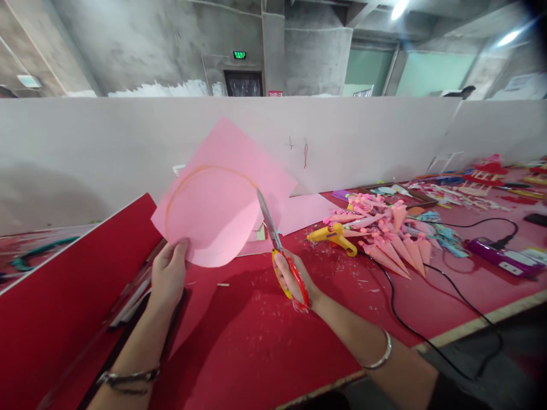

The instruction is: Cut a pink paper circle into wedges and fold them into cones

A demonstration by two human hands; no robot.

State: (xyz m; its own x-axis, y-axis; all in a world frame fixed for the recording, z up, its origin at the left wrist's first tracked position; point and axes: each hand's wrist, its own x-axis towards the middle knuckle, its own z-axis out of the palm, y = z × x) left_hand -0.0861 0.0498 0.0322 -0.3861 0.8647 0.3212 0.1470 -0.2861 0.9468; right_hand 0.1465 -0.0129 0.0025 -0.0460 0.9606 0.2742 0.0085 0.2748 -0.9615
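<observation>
My left hand (168, 273) pinches the lower left edge of a pink paper sheet (222, 193) and holds it up, tilted, above the red table (248, 341). A circle is drawn on the sheet, and its lower part is cut along that curve. My right hand (294, 279) grips scissors (282, 256) with red and yellow handles. Their blades point up and meet the right edge of the sheet.
A yellow glue gun (333, 236) lies right of the scissors, its black cord (405, 319) running to the table's front edge. Pink paper cones (388, 245) lie beyond it, a purple power strip (499, 256) further right. A white partition (85, 148) stands behind; a red board (51, 296) lies left.
</observation>
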